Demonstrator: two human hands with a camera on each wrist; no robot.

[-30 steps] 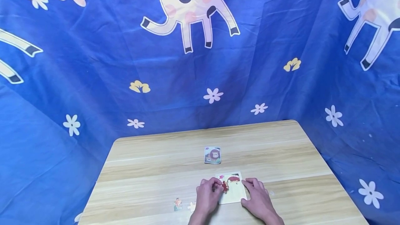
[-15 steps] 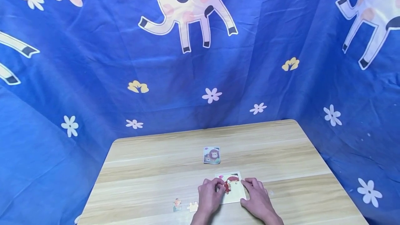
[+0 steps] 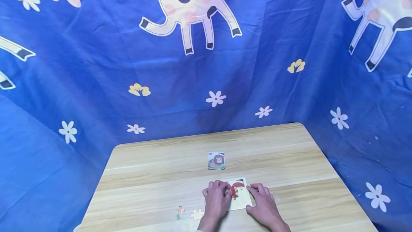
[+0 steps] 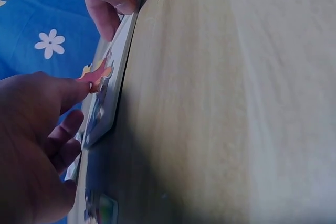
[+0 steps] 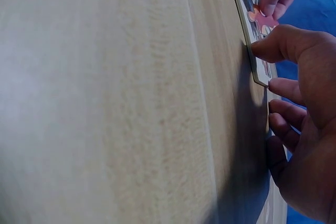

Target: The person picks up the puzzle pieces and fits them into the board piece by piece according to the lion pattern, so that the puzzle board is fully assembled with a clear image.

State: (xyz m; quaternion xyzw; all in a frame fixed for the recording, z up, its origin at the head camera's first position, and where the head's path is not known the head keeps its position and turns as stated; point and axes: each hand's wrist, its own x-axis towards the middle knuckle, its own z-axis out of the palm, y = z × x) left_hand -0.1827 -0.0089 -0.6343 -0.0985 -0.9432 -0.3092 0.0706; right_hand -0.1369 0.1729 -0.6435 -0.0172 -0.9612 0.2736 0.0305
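My left hand [image 3: 216, 200] pinches a red jigsaw piece [image 3: 234, 192] between thumb and finger, over the left part of a pale puzzle board [image 3: 242, 202]. In the left wrist view the piece [image 4: 97, 76] is tilted over the board's surface, and whether it touches the board I cannot tell. Along the top of the board are parts of a picture, with a dark red shape and a pink patch. My right hand [image 3: 265, 203] holds the board's right side, thumb near the front corner [image 5: 258, 80] and index finger farther up the edge.
Two loose jigsaw pieces lie to the left: a colourful one [image 3: 181, 212] and a pale one [image 3: 197, 214]. Behind the board is a small lion picture card [image 3: 216, 160]. A blue patterned curtain [image 3: 180, 110] hangs around the wooden table [image 3: 154, 174].
My left hand has shifted the red piece slightly to the right over the board and turned it a little. My right hand keeps its place on the board. The head view has swung slightly.
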